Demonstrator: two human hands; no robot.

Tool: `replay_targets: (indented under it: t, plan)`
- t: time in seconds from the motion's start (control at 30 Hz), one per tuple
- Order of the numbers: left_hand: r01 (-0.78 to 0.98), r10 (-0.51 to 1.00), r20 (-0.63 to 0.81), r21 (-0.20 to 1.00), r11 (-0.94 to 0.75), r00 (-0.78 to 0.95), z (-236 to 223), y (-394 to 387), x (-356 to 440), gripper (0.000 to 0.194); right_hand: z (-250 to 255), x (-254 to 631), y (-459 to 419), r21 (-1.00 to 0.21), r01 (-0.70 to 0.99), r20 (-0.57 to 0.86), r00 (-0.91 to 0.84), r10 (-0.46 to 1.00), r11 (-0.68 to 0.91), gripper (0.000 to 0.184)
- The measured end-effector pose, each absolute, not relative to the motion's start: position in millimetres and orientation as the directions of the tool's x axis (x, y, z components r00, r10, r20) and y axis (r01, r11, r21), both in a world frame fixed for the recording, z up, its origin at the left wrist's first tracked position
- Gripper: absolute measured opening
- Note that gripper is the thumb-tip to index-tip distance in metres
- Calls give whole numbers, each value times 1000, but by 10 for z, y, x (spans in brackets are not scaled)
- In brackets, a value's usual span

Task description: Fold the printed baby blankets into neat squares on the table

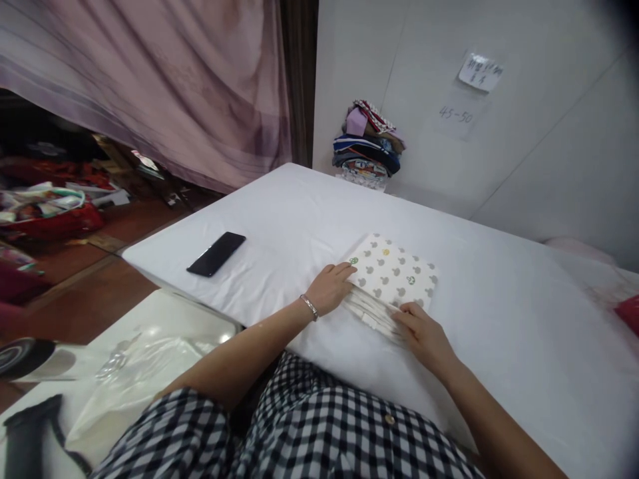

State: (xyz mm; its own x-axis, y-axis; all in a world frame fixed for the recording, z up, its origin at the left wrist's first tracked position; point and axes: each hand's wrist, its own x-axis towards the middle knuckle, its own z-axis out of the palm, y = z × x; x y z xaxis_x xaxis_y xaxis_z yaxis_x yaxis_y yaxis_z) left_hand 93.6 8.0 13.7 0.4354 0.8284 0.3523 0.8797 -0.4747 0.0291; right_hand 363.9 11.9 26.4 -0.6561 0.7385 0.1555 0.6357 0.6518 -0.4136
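Note:
A folded white cloth printed with small grey shapes [394, 274] lies on the white sheet of the bed [499, 319], folded into a compact square with its layered edges toward me. My left hand [330, 287], a bracelet at the wrist, rests against the cloth's left edge with its fingers curled onto the fabric. My right hand [422, 332] presses on the near right corner, fingers bent over the layered edge.
A black phone [216, 253] lies on the sheet to the left. A stack of folded colourful clothes [368, 146] stands against the far wall. A clear plastic bag [134, 379] sits beside the bed at lower left. A curtain [174, 86] hangs behind.

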Motion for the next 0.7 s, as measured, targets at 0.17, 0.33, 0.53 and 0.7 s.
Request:
replay_targets:
  t: [0.17,0.33,0.53,0.7]
  plan:
    - [868,801,471,133,-479,369,218,27,959,19,276,3576,66,-268,689,135,-666,734,674,24]
    - [847,790,476,154,-508,387,124,-53,892,20,206,3564,74,-200,702,192,-656,730,684,26]
    - [848,781,464,109,-519,418,-7,-108,768,20,213,3584,49,-202,654,243,-688,684,729,25]
    - [838,772,461,103,-536,438,4,-125,780,19,215,3622,48,-230,629,254,-698,669,743,23]
